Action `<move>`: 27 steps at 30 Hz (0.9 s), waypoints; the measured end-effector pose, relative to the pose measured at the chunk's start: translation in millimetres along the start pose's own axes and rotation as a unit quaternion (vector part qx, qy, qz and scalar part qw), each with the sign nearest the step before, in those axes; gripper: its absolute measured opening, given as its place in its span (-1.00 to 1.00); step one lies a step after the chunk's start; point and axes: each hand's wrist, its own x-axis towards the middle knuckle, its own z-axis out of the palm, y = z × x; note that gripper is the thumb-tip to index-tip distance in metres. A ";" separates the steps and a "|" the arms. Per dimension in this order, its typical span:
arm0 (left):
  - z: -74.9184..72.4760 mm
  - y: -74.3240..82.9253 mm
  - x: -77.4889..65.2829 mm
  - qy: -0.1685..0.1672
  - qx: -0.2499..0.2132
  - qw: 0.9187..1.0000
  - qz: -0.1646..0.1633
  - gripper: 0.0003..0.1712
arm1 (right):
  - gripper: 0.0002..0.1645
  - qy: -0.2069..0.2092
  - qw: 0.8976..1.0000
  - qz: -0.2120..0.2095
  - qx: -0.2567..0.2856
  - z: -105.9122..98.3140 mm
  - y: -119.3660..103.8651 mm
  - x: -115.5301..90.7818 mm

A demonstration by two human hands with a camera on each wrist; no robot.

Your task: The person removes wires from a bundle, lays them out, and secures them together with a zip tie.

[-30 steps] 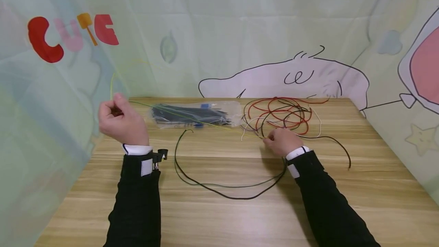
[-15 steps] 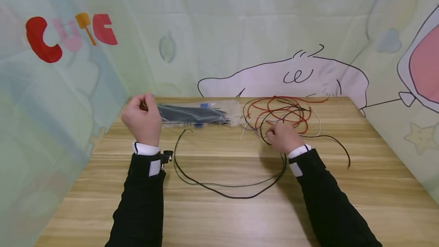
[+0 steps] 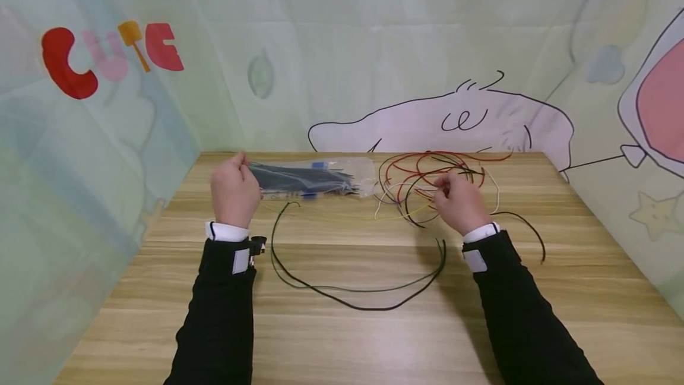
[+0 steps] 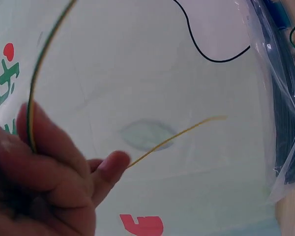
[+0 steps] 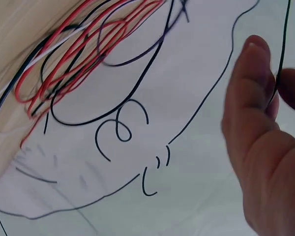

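In the head view my left hand point(image 3: 235, 192) pinches one end of a thin yellow-and-green wire point(image 3: 401, 217) at the left end of the plastic bag. From there the wire sags across to my right hand point(image 3: 462, 204), which pinches it in front of the tangled wires. The left wrist view shows the two-coloured wire point(image 4: 38, 69) rising from between the fingers, with a thin yellow tail point(image 4: 179, 135) sticking out past a fingertip. Dark green is the side of the wire point(image 5: 283, 49) seen between thumb and fingers in the right wrist view.
A clear plastic bag point(image 3: 369, 168) of long thin black strips lies at the back. Right of it is a tangle of red point(image 3: 428, 152), black and white wires. A thick black wire point(image 3: 374, 309) and a thin green wire point(image 3: 363, 290) curve across the table's middle.
My left hand has come right and down beside the bag. The right hand has shifted slightly right and back. Between them, the wire has gone from stretched straight to sagging.
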 end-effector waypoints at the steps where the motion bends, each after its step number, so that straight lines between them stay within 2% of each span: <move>1: -1.0 -1.1 0.0 -0.036 0.006 0.999 -0.011 -0.54 | -0.74 0.001 1.000 0.001 0.007 -1.2 -0.2 0.0; 4: -4.1 -3.4 -1.0 -0.155 0.018 0.987 -0.048 -0.49 | -0.74 -0.004 0.999 0.001 0.035 -5.0 -0.5 0.4; 7: -6.1 -5.1 -1.8 -0.233 0.036 0.970 -0.064 -0.49 | -0.79 -0.037 0.998 -0.010 0.042 -9.4 0.1 0.8; 10: -7.0 -6.8 -2.4 -0.267 0.064 0.960 -0.050 -0.53 | -0.85 -0.097 0.995 -0.019 0.024 -14.1 2.8 0.7; 12: -7.4 -8.6 -2.5 -0.293 0.091 0.951 -0.032 -0.58 | -0.85 -0.143 0.989 -0.025 0.002 -16.3 4.9 0.4; 15: -7.8 -12.3 -1.8 -0.355 0.115 0.928 -0.011 -0.52 | -0.84 -0.205 0.978 -0.037 -0.030 -15.8 6.8 0.6; 18: -6.2 -16.1 -0.8 -0.408 0.117 0.905 -0.002 -0.51 | -0.84 -0.253 0.965 -0.050 -0.055 -12.7 6.2 0.5; 21: -1.8 -17.8 -1.8 -0.431 0.113 0.895 0.007 -0.51 | -0.85 -0.285 0.955 -0.054 -0.067 -8.8 4.1 -1.4; 27: 5.2 -16.4 -7.4 -0.458 0.118 0.881 0.010 -0.50 | -0.85 -0.321 0.942 -0.039 -0.091 -2.6 3.1 -6.2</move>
